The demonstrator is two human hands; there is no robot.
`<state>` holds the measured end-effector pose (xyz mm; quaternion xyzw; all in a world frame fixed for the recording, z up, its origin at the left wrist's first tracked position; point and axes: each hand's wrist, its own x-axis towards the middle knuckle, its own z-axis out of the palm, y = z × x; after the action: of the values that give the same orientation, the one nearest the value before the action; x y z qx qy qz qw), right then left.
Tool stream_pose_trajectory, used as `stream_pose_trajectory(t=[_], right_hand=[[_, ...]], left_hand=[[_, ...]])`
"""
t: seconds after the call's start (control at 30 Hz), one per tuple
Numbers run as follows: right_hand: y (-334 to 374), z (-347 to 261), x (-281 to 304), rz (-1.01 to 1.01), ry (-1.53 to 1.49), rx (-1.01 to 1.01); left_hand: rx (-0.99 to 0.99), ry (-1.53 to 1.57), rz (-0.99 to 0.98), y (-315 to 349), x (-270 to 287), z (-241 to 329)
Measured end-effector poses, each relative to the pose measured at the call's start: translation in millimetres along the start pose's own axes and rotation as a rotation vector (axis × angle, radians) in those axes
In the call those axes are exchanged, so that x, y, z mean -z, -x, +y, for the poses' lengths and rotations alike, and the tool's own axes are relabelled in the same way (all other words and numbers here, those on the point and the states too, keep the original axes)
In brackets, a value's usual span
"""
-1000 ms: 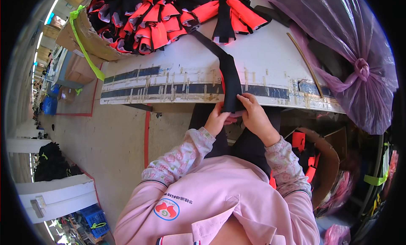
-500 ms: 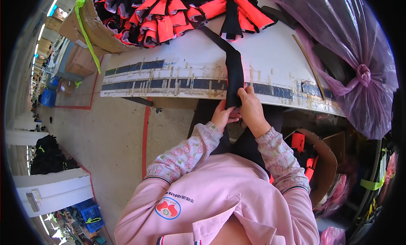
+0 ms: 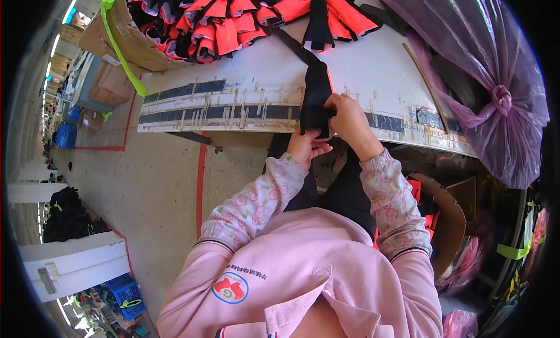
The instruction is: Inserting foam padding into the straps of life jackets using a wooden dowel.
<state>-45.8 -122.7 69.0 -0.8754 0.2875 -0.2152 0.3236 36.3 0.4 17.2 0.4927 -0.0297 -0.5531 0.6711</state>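
Observation:
A long black fabric piece (image 3: pixel 317 90) with a thin orange edge lies over the table's front edge, its narrow far end reaching back toward a heap of pieces. My left hand (image 3: pixel 305 146) is closed on the near end, the fingers partly under the cloth. Higher up on the right edge, my right hand (image 3: pixel 348 121) pinches the same piece between thumb and fingers. A bit of pale lining shows between my two hands. Behind it, several black and bright orange fabric pieces (image 3: pixel 224 34) lie piled at the back of the table.
The white table (image 3: pixel 256 84) has worn tape strips along its front. A cardboard box (image 3: pixel 125 29) stands at the back left. On the right are a wooden stick (image 3: pixel 426 87) and a knotted purple plastic bag (image 3: pixel 501 99). Below right sits a round cardboard container (image 3: pixel 452 221) with orange pieces.
My right hand has moved up along the fabric's right edge. The fabric's near end and my left hand have shifted slightly left and farther onto the table.

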Motion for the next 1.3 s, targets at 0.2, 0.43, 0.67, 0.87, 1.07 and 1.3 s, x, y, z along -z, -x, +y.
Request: stream_pose_trajectory(t=[0.2,0.43,0.67,0.87,1.07,1.3], right_hand=[[18,2,-16,-0.108,0.118,-0.095],[26,12,-22,-0.069,-0.024,-0.055],[-27,-17,25,0.039,0.203,0.003],[-73,-48,67,0.051,0.291,0.064],[-71,-21,54,-0.059,0.294,0.077],[15,36,-4,-0.255,0.148,0.289]], left_hand=[[-0.012,0.028,0.067,-1,3,-30],[0.105,0.089,0.028,0,0,-43],[0.058,0.028,-0.060,1,-24,26],[0.083,-0.072,-0.082,11,-69,87],[0.142,-0.014,-0.095,5,-65,69],[0.220,-0.038,-0.027,-5,-8,-19]])
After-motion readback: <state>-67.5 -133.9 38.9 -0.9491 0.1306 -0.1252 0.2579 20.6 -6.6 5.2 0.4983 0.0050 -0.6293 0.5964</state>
